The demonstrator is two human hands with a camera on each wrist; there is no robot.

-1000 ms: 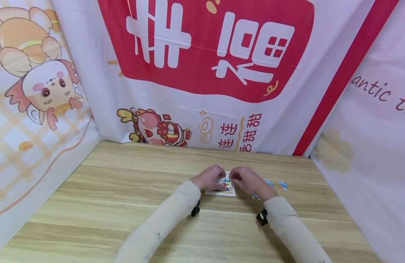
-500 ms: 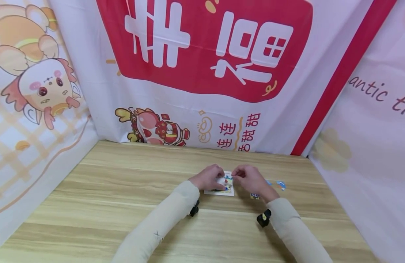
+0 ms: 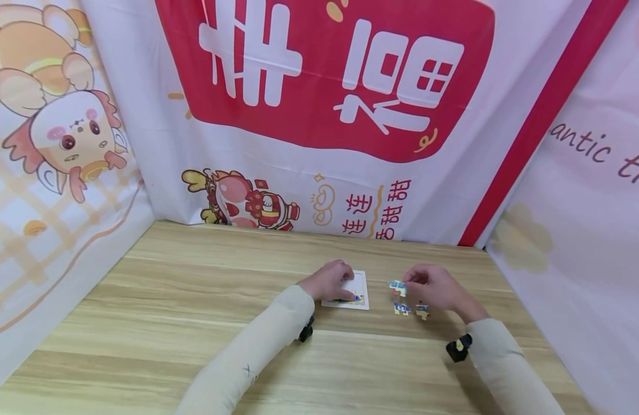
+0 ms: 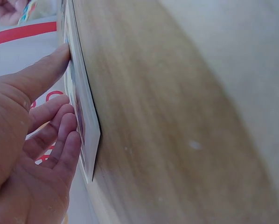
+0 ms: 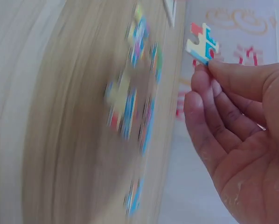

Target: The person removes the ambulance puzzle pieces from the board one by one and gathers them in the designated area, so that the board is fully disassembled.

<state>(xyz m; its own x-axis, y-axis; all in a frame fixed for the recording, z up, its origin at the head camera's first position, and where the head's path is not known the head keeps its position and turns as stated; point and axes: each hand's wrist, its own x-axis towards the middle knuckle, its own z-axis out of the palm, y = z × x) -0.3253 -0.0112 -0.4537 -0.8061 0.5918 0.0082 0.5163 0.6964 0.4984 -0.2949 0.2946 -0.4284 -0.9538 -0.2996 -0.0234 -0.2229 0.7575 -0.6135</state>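
Right hand [image 3: 438,286]: since half a second ago it has moved from the tray's edge out to 3 o'clock of the tray, as we see it from the head camera.
Piece [image 3: 398,286]: now away from the tray with that hand, pinched between thumb and forefinger, the grip narrow; it juts toward 9 o'clock. We cannot tell whether it is one part or several joined.
Left hand [image 3: 329,281]: unmoved, thumb and fingertips resting on the tray, fingers loosely bent, the span fairly wide.
Tray [image 3: 360,281]: white-bordered, flat on the table [image 3: 195,288]; a coloured patch [image 3: 359,299] shows inside, at about 5 o'clock.
Loose pieces [image 3: 402,309]: on the table, 7 to 8 o'clock from the right hand.
Jigsaw step: we judge that matching the piece is in hand; the next move seems to call for finding its mating edge, with the tray held steady.
Hard to make out: the left hand covers the tray's 9 o'clock side; in the right wrist view the loose pieces smear, so we cannot count them.
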